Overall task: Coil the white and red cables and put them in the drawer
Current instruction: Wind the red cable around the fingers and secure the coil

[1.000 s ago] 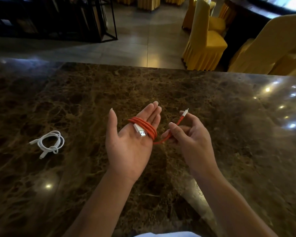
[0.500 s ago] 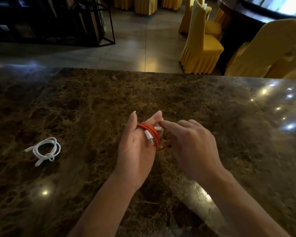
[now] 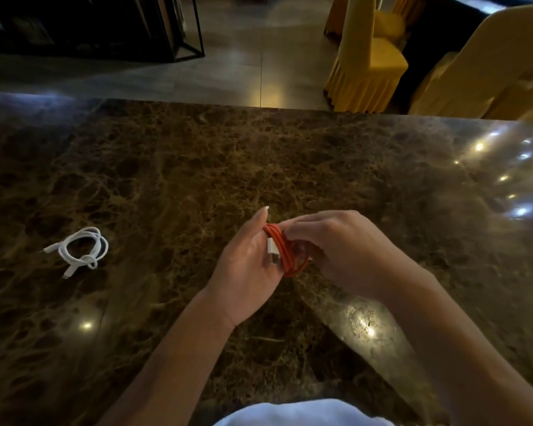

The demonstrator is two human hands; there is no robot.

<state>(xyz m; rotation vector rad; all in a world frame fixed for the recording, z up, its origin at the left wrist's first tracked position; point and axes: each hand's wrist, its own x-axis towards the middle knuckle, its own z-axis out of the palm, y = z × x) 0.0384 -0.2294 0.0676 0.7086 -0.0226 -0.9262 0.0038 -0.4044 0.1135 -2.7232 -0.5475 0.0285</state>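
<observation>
Serving as a spool, the left hand keeps straight fingers inside the red cable while the right hand pinches its loose end, above the table; the white cable lies coiled well apart.

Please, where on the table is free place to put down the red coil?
The marble table is bare to the right of the right hand, and between the left hand and the white cable. The far strip is also bare. Nowhere is crowded.
</observation>
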